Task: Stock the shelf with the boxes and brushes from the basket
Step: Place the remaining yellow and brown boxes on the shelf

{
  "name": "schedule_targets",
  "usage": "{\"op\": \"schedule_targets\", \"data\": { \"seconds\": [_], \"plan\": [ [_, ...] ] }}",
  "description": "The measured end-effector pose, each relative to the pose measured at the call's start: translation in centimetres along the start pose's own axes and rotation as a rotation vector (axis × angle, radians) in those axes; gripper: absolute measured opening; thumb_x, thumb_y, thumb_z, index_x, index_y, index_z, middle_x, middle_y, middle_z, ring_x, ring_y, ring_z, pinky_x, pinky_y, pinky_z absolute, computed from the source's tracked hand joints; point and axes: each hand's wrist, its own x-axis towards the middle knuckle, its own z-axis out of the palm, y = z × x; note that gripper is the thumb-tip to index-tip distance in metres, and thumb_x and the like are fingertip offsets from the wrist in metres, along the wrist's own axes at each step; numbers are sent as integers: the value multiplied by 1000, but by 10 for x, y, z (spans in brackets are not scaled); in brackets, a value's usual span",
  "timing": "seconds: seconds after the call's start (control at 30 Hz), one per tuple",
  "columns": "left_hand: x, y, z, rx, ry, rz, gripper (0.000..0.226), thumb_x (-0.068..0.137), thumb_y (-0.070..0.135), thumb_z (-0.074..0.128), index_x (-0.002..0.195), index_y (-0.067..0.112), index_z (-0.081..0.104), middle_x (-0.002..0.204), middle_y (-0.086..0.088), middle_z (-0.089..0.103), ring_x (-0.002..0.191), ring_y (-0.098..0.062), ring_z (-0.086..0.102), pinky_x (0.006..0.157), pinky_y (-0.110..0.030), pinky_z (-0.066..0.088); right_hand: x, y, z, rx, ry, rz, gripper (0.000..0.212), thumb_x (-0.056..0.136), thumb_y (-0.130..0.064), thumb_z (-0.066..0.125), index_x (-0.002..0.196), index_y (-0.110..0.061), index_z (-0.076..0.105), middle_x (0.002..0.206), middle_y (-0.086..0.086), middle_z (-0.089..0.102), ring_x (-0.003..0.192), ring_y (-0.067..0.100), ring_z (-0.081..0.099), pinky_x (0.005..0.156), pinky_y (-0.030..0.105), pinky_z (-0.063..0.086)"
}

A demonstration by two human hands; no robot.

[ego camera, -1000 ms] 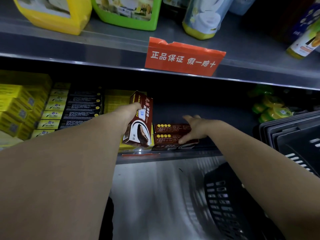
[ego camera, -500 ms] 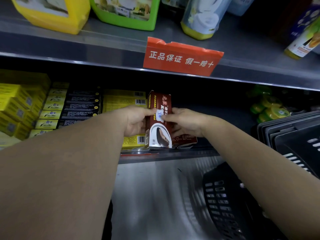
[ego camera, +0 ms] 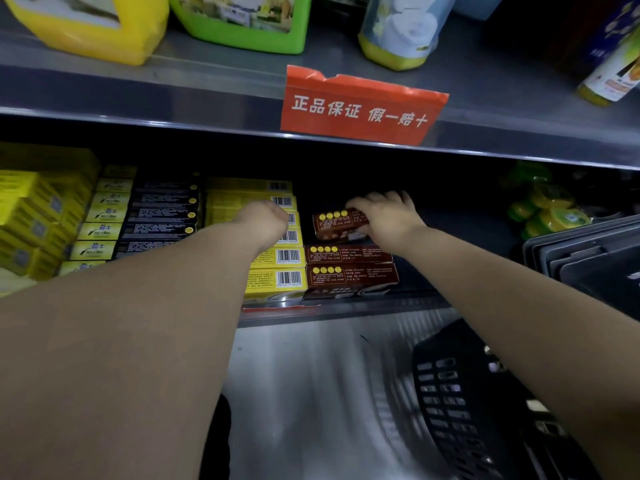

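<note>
My right hand (ego camera: pixel 384 216) grips a dark red box (ego camera: pixel 334 223) and holds it flat on the lower shelf (ego camera: pixel 346 311), behind two more dark red boxes (ego camera: pixel 349 268) lined up at the shelf's front. My left hand (ego camera: pixel 263 220) hovers with curled fingers over the row of yellow boxes (ego camera: pixel 277 258) just left of the red ones; it holds nothing that I can see. The black basket (ego camera: pixel 457 393) sits low at the right, under my right forearm.
Black boxes (ego camera: pixel 162 216) and more yellow boxes (ego camera: pixel 31 216) fill the shelf's left side. Green-yellow packs (ego camera: pixel 547 209) lie at the right beside stacked dark bins (ego camera: pixel 588 258). Bottles and a red sign (ego camera: pixel 360 105) line the upper shelf.
The red box passed from my left hand to my right, turned from upright to flat, and moved back onto the shelf behind the other red boxes. My left hand let go and drifted left.
</note>
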Motion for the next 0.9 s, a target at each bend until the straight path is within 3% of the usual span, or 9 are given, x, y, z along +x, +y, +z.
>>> {"op": "schedule_targets", "data": {
  "seconds": [0.13, 0.2, 0.33, 0.47, 0.53, 0.6, 0.77, 0.9],
  "plan": [
    [2, -3, 2, 61, -30, 14, 30, 94, 6, 46, 119, 1, 62, 124, -17, 60, 117, -31, 55, 93, -33, 42, 4, -6, 27, 214, -261, 26, 47, 99, -28, 41, 143, -35, 29, 144, 6, 37, 131, 31, 31, 108, 49, 27],
    [3, -1, 4, 77, -49, 29, 30, 94, 6, 46, 120, 3, 61, 125, -16, 60, 117, -30, 55, 94, -33, 42, 5, -8, 36, 262, -313, 34, 50, 100, -29, 36, 147, -34, 20, 150, 5, 30, 136, 30, 25, 111, 47, 26],
    [3, 4, 13, 60, -76, 34, 28, 94, 8, 52, 120, 8, 60, 127, -11, 58, 118, -26, 54, 90, -29, 42, -2, -6, 29, 204, -350, 7, 62, 97, -29, 45, 149, -31, 11, 156, 4, 18, 141, 29, 19, 114, 49, 23],
    [-3, 22, 21, 29, -110, 114, 17, 89, 9, 59, 104, 16, 63, 108, -10, 63, 99, -22, 60, 80, -24, 45, -18, 0, -17, 137, -325, 14, 59, 92, -31, 55, 145, -22, 30, 145, 7, 37, 127, 26, 42, 102, 36, 39],
    [-10, 39, 27, 17, -127, 211, 14, 88, 10, 60, 98, 19, 65, 93, -4, 64, 77, -13, 57, 66, -18, 43, -39, 7, -51, 258, -251, 16, 49, 90, -31, 59, 136, -19, 45, 132, 5, 51, 113, 19, 53, 91, 27, 43],
    [-22, 65, 37, -1, -172, 352, 13, 87, 10, 62, 96, 18, 66, 82, 3, 61, 66, -7, 51, 59, -14, 41, -75, 21, -78, 383, -121, 13, 39, 87, -26, 63, 125, -19, 55, 116, 2, 60, 97, 12, 56, 85, 22, 43],
    [-80, 144, 67, 80, -323, 773, 16, 81, 13, 67, 98, 13, 68, 87, 4, 67, 84, -11, 63, 81, -21, 50, -189, 71, -98, 562, 156, 123, 13, 84, -13, 63, 89, -25, 63, 77, -6, 60, 72, 11, 56, 67, 13, 41],
    [-135, 161, 109, 399, -374, 1110, 26, 82, 30, 66, 106, 22, 65, 105, 5, 63, 101, -14, 58, 91, -29, 45, -259, 114, -76, 868, 70, 288, 13, 88, -13, 61, 85, -25, 67, 77, -2, 64, 72, 8, 59, 72, 25, 46]
  ]
}}
